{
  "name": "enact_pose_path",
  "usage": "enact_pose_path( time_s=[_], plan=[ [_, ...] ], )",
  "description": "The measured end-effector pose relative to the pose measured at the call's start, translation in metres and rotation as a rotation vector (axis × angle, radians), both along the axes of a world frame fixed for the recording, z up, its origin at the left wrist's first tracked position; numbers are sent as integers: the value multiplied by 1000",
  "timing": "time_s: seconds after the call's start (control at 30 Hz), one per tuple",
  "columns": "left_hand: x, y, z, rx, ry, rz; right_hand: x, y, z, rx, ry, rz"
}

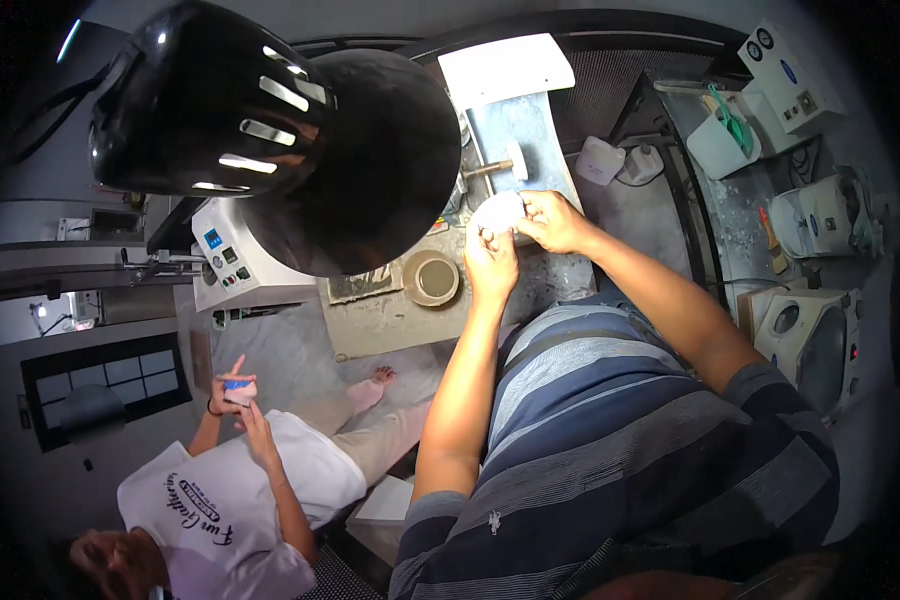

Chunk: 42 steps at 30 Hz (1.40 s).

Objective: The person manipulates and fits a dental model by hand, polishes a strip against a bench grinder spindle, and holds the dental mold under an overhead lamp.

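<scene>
A small white curved piece [498, 212], washed out by the lamp light, is held up between my two hands. My left hand [492, 264] grips it from below with closed fingers. At its right end my right hand [556, 222] pinches it between thumb and fingers. Glare hides its surface detail. Just beyond my hands a polishing lathe's brass-coloured spindle [488, 169] carries a pale buffing wheel [517, 162], apart from the piece. A round bowl [433, 278] of greyish contents stands on the bench to the left of my left hand.
A large black lamp [370, 165] hangs over the bench's left side. Left of it is a white control box [232, 255]. A co-worker [240, 490] sits at lower left, holding a small pink-and-blue item [238, 391]. Machines and a white bin [722, 145] line the right bench.
</scene>
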State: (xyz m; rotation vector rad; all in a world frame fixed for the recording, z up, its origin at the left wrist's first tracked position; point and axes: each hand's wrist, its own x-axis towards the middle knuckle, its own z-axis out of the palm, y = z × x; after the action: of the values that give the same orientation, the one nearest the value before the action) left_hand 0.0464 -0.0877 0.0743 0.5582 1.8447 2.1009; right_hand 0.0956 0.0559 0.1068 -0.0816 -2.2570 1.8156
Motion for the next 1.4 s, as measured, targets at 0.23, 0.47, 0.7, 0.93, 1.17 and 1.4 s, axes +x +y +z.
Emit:
enact_pose_path(
  time_s=[0.23,0.47,0.7,0.93,1.17,1.4],
  plan=[
    [0,10,21,138,89,95,-5,-4,10,122,28,-89],
    [-5,9,33,139,-3,69,-13,0,15,-85,-5,-55],
    [-11,18,40,152,50,95,-22,9,24,-66,-3,-31],
    [-26,26,12,144,172,191,-35,7,18,69,-29,-67],
    [-40,20,34,185,-284,-77,-56,40,43,265,-173,72],
    [-52,8,63,397,-503,-363,-76,44,91,399,-164,336]
  ],
)
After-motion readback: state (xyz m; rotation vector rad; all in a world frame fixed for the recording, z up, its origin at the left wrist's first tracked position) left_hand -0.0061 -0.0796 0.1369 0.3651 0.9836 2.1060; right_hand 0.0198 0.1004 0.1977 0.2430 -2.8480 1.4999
